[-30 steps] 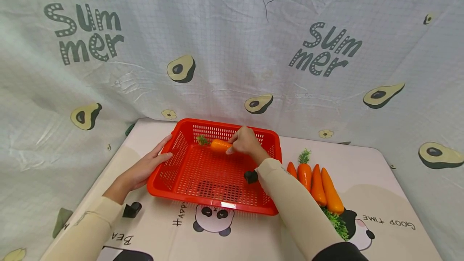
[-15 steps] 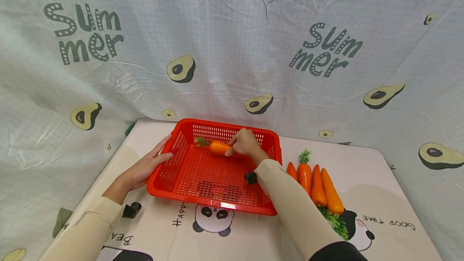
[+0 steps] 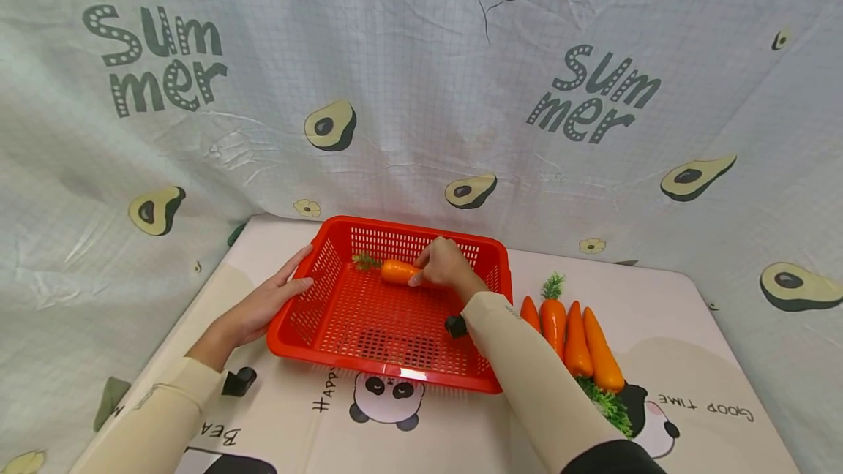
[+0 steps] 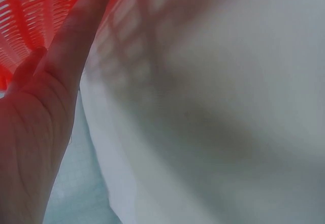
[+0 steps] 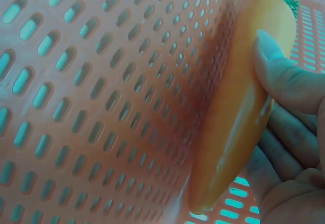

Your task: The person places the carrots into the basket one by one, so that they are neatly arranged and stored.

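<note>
Inside the red basket (image 3: 388,370), my right hand (image 3: 446,266) grips an orange carrot (image 3: 398,272) near the back wall, its green top pointing left. The right wrist view shows the thumb laid across the carrot (image 5: 236,112) and the other fingers curled behind it; its tip is close to the perforated basket surface (image 5: 111,97). My left hand (image 3: 260,307) rests against the basket's left side, thumb on the rim and fingers extended along the outside. In the left wrist view, that hand (image 4: 45,97) lies along the basket wall (image 4: 45,10).
Right of the basket several carrots (image 3: 577,342) lie side by side on the patterned tablecloth (image 3: 461,434), partly beside my right sleeve (image 3: 533,379). A patterned cloth (image 3: 421,93) hangs behind the table.
My right hand and the gripped carrot have shifted slightly down and left within the basket. My left hand and the basket stay where they were.
</note>
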Action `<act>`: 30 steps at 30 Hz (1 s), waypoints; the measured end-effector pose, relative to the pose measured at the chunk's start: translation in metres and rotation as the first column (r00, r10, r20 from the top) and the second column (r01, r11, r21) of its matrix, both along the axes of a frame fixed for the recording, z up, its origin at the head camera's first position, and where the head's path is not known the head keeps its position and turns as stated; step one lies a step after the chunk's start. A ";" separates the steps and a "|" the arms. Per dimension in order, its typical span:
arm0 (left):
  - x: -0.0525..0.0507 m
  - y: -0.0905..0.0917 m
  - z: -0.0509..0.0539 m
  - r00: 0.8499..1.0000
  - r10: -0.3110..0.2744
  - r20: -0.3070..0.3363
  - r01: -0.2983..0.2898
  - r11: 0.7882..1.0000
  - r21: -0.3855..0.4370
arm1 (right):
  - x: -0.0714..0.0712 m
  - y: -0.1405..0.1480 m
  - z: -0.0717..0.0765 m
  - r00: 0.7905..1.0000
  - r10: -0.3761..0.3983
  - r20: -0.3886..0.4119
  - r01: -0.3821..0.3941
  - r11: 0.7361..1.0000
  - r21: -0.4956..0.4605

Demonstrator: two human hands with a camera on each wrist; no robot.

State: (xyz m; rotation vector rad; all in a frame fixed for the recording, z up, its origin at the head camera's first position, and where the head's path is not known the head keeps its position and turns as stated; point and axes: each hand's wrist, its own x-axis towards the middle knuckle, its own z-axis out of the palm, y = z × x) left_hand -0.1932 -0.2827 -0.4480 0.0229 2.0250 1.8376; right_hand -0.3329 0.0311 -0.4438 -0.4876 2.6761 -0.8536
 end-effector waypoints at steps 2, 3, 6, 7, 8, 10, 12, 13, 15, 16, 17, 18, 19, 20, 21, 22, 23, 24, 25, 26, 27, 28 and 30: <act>0.000 0.001 0.000 1.000 -0.002 -0.002 0.002 1.000 -0.004 | 0.001 0.001 0.000 1.000 0.008 -0.005 -0.008 1.000 0.011; 0.000 0.001 0.000 1.000 -0.004 -0.006 0.004 1.000 -0.006 | 0.001 0.001 0.000 1.000 0.013 -0.010 -0.013 1.000 0.018; 0.000 0.001 -0.001 1.000 0.000 -0.002 0.000 1.000 -0.010 | 0.002 0.002 -0.001 0.999 0.028 -0.022 -0.027 0.999 0.039; -0.001 0.001 -0.001 1.000 0.001 0.000 -0.001 1.000 -0.012 | 0.003 0.002 -0.001 0.999 0.036 -0.028 -0.035 0.998 0.047; -0.001 0.001 -0.002 1.000 -0.003 -0.004 0.003 1.000 -0.015 | 0.004 0.002 0.000 0.999 0.043 -0.033 -0.041 0.998 0.055; -0.001 0.002 -0.002 1.000 0.002 0.001 -0.002 1.000 -0.017 | 0.005 0.002 0.000 0.998 0.052 -0.039 -0.049 0.996 0.068; -0.001 0.002 -0.003 1.000 0.001 0.001 -0.001 1.000 -0.018 | 0.006 0.002 0.001 0.998 0.054 -0.041 -0.051 0.996 0.076; -0.001 0.002 -0.003 1.000 0.000 0.001 0.000 1.000 -0.019 | 0.007 0.002 0.001 0.998 0.051 -0.043 -0.047 0.996 0.078; -0.001 0.003 -0.003 1.000 -0.001 0.002 0.001 1.000 -0.020 | 0.008 0.002 0.002 0.998 0.043 -0.044 -0.039 0.995 0.087; 0.000 0.003 -0.002 1.000 -0.002 0.001 0.002 1.000 -0.021 | 0.009 0.002 0.002 0.998 0.039 -0.046 -0.035 0.995 0.091; 0.000 0.003 -0.002 1.000 -0.003 -0.001 0.003 1.000 -0.023 | 0.010 0.002 0.003 0.998 0.037 -0.048 -0.033 0.995 0.095; 0.001 0.004 -0.002 1.000 -0.005 -0.004 0.005 1.000 -0.026 | 0.010 0.002 0.004 0.998 0.035 -0.052 -0.030 0.995 0.096; 0.001 0.004 -0.002 1.000 -0.007 -0.007 0.007 1.000 -0.029 | 0.011 0.002 0.005 0.998 0.036 -0.059 -0.030 0.994 0.102; 0.002 0.004 -0.002 1.000 -0.008 -0.010 0.008 0.999 -0.031 | 0.012 0.003 0.006 0.997 0.035 -0.065 -0.029 0.994 0.103; 0.002 0.004 -0.002 1.000 -0.008 -0.009 0.007 0.999 -0.031 | 0.012 0.003 0.007 0.997 0.033 -0.075 -0.026 0.995 0.099; 0.002 0.003 -0.002 1.000 -0.004 -0.006 0.004 1.000 -0.030 | 0.013 0.003 0.008 0.997 0.026 -0.078 -0.019 0.996 0.088; 0.002 0.003 -0.002 1.000 -0.004 -0.009 0.004 0.999 -0.034 | 0.013 0.003 0.009 0.996 0.020 -0.086 -0.014 0.997 0.077; 0.002 0.003 -0.001 1.000 -0.001 -0.010 0.001 0.999 -0.036 | 0.013 0.003 0.011 0.996 0.012 -0.093 -0.007 0.998 0.060; 0.002 0.002 -0.001 1.000 0.002 -0.012 -0.003 0.999 -0.040 | 0.014 0.003 0.013 0.995 0.004 -0.101 0.000 0.999 0.043; 0.002 0.002 -0.001 1.000 0.003 -0.016 -0.004 0.999 -0.045 | 0.014 0.004 0.015 0.995 -0.007 -0.104 0.009 1.000 0.021; 0.002 0.002 -0.001 1.000 0.003 -0.019 -0.004 0.999 -0.050 | 0.015 0.004 0.017 0.994 -0.019 -0.104 0.019 1.000 -0.002; 0.002 0.001 -0.001 1.000 0.008 -0.020 -0.009 0.998 -0.056 | 0.015 0.004 0.020 0.994 -0.028 -0.104 0.025 0.999 -0.026; 0.001 0.000 -0.001 1.000 0.013 -0.021 -0.015 0.998 -0.063 | 0.017 0.006 0.025 0.994 -0.046 -0.100 0.039 0.997 -0.070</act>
